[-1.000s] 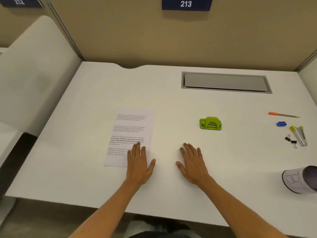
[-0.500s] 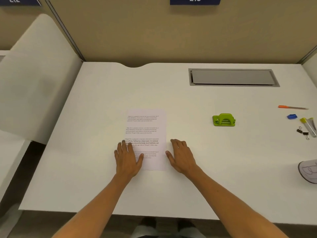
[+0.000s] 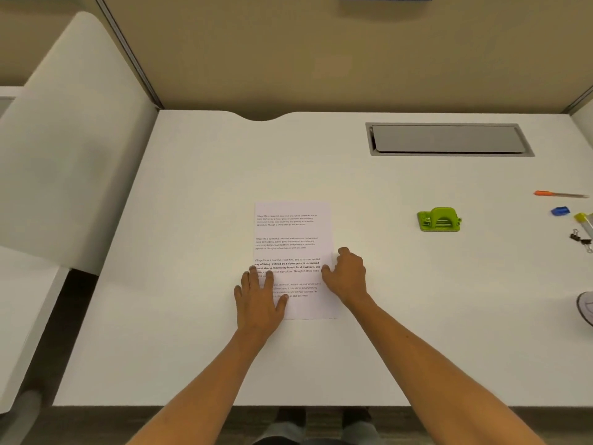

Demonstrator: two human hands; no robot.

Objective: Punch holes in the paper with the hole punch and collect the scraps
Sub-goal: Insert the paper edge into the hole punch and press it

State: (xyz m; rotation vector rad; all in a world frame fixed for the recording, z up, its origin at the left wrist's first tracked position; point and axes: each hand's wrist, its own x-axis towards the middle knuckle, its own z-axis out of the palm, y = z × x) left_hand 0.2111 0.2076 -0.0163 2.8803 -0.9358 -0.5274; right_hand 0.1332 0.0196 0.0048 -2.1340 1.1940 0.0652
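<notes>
A printed sheet of paper (image 3: pixel 292 232) lies upright in the middle of the white desk (image 3: pixel 192 220). My left hand (image 3: pixel 260 303) rests flat on its lower left corner, fingers straight. My right hand (image 3: pixel 348 276) is at the sheet's right edge with its fingers curled and its thumb on top of the paper, pinching that edge. The green hole punch (image 3: pixel 439 220) stands untouched on the desk, well to the right of the paper and beyond my right hand.
At the desk's right edge lie an orange pen (image 3: pixel 560 194), a small blue item (image 3: pixel 560 211), a yellow-capped item (image 3: pixel 584 221) and black binder clips (image 3: pixel 582 239). A paper cup (image 3: pixel 585 311) shows at far right. A grey cable hatch (image 3: pixel 449 139) sits at the back.
Both hands moved left to the paper. The left hand went from its right side to its lower left corner. The right hand came to the right edge and curled its fingers.
</notes>
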